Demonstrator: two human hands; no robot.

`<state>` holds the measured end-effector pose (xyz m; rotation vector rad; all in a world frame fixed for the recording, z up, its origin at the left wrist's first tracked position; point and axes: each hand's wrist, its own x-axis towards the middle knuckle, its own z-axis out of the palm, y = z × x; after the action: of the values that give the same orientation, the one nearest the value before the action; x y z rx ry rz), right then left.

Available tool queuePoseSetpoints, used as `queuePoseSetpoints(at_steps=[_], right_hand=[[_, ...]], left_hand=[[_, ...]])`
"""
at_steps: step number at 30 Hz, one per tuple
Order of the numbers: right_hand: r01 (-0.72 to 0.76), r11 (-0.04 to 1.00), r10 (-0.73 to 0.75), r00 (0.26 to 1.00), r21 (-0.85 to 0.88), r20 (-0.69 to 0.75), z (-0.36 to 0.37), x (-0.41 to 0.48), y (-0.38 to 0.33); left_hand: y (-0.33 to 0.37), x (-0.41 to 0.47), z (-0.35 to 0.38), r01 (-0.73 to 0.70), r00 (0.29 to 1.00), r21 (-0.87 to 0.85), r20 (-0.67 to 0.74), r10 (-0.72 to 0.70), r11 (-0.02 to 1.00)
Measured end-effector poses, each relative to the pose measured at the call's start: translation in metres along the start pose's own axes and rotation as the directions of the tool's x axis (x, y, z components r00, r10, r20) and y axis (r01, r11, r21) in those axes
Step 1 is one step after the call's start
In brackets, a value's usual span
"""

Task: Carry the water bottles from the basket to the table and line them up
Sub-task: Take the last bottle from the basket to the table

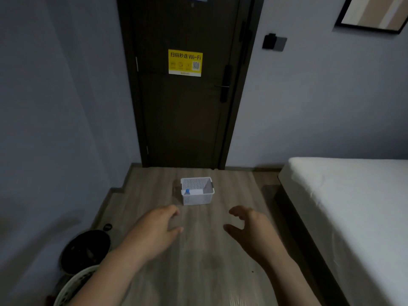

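Note:
A small white perforated basket stands on the wooden floor in front of a dark door. Inside it lies a water bottle with a blue cap and a white label, only partly visible over the rim. My left hand reaches forward below and left of the basket, fingers loosely spread, holding nothing. My right hand is held out below and right of the basket, fingers and thumb apart in a loose curve, also empty. Both hands are short of the basket and do not touch it. No table is in view.
A bed with a white mattress fills the right side. A dark round object and a pale round rim sit on the floor at lower left. The dark door carries a yellow sign. Grey walls close both sides.

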<state>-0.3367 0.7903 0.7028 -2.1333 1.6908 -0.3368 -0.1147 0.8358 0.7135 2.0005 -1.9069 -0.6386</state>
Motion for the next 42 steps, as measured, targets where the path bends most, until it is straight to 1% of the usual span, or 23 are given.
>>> queuePoseSetpoints(at_steps=[5, 9, 14, 18, 22, 27, 31, 36, 39, 42], right_hand=[[-0.003, 1.0, 0.003, 0.999, 0.0, 0.044, 0.003, 0.075, 0.004], [-0.009, 1.0, 0.009, 0.999, -0.016, 0.044, 0.015, 0.143, 0.001], [-0.03, 0.999, 0.032, 0.998, -0.037, 0.054, 0.023, 0.24, -0.017], [-0.059, 0.997, 0.062, 0.995, -0.043, 0.079, 0.026, 0.31, -0.037], [-0.067, 0.997, 0.071, 0.993, -0.044, 0.095, 0.033, 0.361, -0.046], [-0.039, 0.998, 0.045, 0.989, -0.047, 0.14, 0.039, 0.422, -0.049], [-0.046, 0.998, 0.051, 0.987, -0.036, 0.154, 0.047, 0.475, -0.038], [-0.031, 0.999, 0.038, 0.975, -0.038, 0.219, 0.06, 0.554, -0.013], [-0.013, 1.0, 0.017, 0.968, -0.016, 0.251, 0.063, 0.604, 0.004], [-0.01, 1.0, 0.011, 0.955, -0.005, 0.297, 0.069, 0.648, 0.022]], left_hand=[[-0.015, 0.069, -0.007, 0.04, 0.999, -0.011, 0.014, -0.04, 0.999], [-0.034, 0.136, -0.016, 0.056, 0.998, -0.033, 0.022, -0.055, 0.998], [-0.066, 0.229, -0.04, 0.055, 0.998, -0.064, -0.005, -0.055, 0.996], [-0.094, 0.295, -0.067, 0.067, 0.998, -0.059, 0.009, -0.067, 0.996], [-0.116, 0.35, -0.081, 0.058, 0.998, -0.038, 0.025, -0.057, 0.998], [-0.136, 0.409, -0.082, 0.064, 0.996, -0.049, 0.059, -0.061, 0.997], [-0.148, 0.457, -0.081, 0.075, 0.995, -0.063, 0.075, -0.07, 0.995], [-0.161, 0.527, -0.071, 0.123, 0.99, -0.064, 0.079, -0.118, 0.99], [-0.165, 0.572, -0.063, 0.173, 0.98, -0.038, 0.109, -0.168, 0.984], [-0.167, 0.611, -0.047, 0.235, 0.964, -0.064, 0.14, -0.224, 0.97]])
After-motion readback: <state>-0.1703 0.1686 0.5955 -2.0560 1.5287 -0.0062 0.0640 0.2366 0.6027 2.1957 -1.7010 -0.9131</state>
